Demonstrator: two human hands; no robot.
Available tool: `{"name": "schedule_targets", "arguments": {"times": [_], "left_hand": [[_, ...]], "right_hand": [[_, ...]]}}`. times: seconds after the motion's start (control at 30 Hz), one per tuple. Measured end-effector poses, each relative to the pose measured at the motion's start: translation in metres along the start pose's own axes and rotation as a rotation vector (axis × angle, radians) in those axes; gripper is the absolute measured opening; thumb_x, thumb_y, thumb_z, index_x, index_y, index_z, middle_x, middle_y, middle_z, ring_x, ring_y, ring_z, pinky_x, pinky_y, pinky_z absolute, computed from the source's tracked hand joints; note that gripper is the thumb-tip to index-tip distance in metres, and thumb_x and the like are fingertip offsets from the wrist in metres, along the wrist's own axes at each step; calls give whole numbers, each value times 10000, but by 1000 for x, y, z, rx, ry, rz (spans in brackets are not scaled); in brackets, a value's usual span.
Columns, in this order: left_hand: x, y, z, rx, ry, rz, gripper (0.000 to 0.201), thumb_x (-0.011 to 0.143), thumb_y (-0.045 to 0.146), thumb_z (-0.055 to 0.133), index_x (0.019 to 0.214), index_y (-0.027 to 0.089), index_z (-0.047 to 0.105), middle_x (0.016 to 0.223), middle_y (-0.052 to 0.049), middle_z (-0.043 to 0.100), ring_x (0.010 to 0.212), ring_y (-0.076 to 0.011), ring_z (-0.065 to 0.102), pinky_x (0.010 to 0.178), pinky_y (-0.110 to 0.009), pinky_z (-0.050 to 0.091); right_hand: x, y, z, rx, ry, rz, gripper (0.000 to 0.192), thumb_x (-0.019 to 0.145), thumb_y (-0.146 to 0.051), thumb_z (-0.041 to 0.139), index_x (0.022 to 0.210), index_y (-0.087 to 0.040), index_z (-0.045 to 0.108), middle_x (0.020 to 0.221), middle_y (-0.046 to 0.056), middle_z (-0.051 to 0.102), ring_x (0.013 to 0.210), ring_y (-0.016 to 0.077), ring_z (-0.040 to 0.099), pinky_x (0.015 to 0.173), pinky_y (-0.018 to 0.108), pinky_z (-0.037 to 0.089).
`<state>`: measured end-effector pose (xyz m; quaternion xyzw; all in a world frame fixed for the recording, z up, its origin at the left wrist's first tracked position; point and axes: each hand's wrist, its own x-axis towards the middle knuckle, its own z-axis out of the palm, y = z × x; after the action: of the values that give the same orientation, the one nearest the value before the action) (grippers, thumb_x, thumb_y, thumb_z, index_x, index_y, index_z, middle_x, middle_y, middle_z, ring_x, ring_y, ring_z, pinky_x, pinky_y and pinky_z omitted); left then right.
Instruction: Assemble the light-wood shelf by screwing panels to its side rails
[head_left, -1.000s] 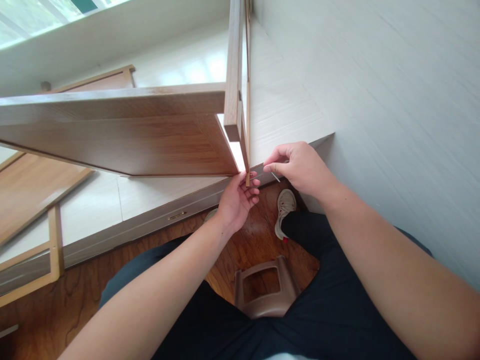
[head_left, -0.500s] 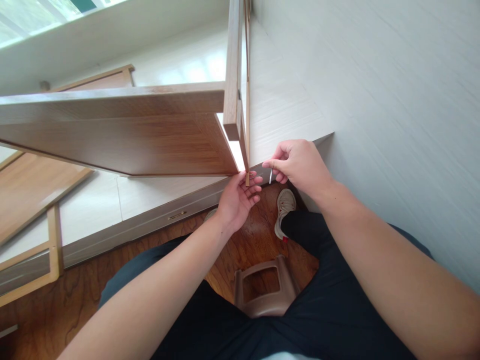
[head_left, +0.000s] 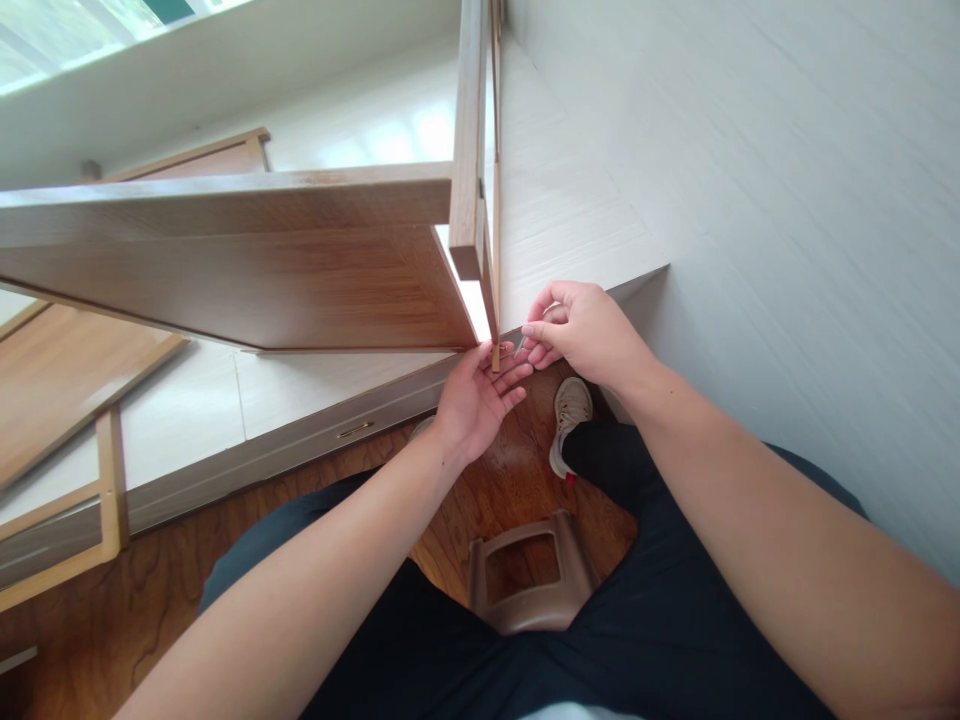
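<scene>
- Where the wooden panel (head_left: pixel 247 285) meets the upright wooden frame (head_left: pixel 471 140), both hands are gathered at the frame's lower corner.
- Left hand (head_left: pixel 474 400): palm turned up beneath the corner, fingers (head_left: pixel 510 378) loosely spread, their tips laid against the bottom end of the thin wooden strip (head_left: pixel 495 250) along the frame's edge.
- Right hand (head_left: pixel 589 330): thumb and forefinger pressed together on a small metal pin (head_left: pixel 519 345); remaining fingers curled in.
- Metal pin: slender and silvery, held just right of the strip's lower end and above the left fingertips; long axis slanted, the free end pointing down and left towards the corner. The head is hidden in the pinch.
- Wooden panel: long axis running leftwards from the frame, broad underside facing the camera.
- White platform (head_left: pixel 555 215): lies behind the frame, against the pale wall (head_left: pixel 787 200).
- Brown plastic stool (head_left: pixel 529 580): seen between the legs, on the wooden floor (head_left: pixel 112 610).
- Shoe (head_left: pixel 570 415): on the floor, below the right hand.
</scene>
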<state>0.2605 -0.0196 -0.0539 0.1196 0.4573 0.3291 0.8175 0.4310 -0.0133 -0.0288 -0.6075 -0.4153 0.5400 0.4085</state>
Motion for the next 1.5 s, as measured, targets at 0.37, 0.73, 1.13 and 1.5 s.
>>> {"name": "schedule_targets", "arguments": {"times": [0.37,0.73,1.13,1.5], "left_hand": [[-2,3,4,-2,48,-9,259,1015,323,554,940,149,731,842,-42,771,681,-116,688,621,-234,510],[0,2,5,-16,51,10,277,1052,308,532,936,136,717,815,-29,755,655,-105,677,604,-232,510],[-5,1,7,-40,68,21,283,1083,300,545,948,131,729,820,-13,745,648,-69,655,609,-212,483],[-1,-3,6,-57,62,57,292,1088,310,562,949,119,733,784,-10,724,663,-62,651,644,-190,505]], "right_hand": [[4,0,-25,-380,-96,33,34,835,-153,775,818,-168,750,710,58,772,656,189,727,591,267,566],[-3,-13,-18,-316,-37,-40,188,879,-133,717,1054,-159,781,664,7,685,548,123,659,535,223,526],[-2,-7,-14,-335,-182,112,166,845,-70,664,955,-160,749,778,65,769,657,177,752,531,237,577],[2,-3,-25,-404,-337,-12,118,867,-132,706,910,-186,802,827,49,802,709,158,738,578,215,545]]}}
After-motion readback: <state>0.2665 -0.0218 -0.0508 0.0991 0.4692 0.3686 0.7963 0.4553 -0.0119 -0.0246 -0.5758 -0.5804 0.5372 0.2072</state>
